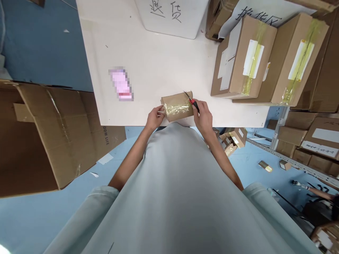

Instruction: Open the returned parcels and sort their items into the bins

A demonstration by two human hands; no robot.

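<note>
A small brown cardboard box (176,106) with shiny clear tape across it rests at the front edge of the white table (159,70). My left hand (155,118) is closed on the box's left end. In my right hand (203,118) is a cutting tool (194,103) with a red and black handle, the fingers wrapped round it. Its thin dark tip lies over the upper right corner of the box. Whether the tip touches the cardboard is too small to tell.
Two taped cartons (254,58) stand on the table's right side. A white bin (172,17) is at the back, a blurred pink item (121,84) on the left. A large open carton (66,130) stands left of the table. Another person's arm (320,192) shows at lower right.
</note>
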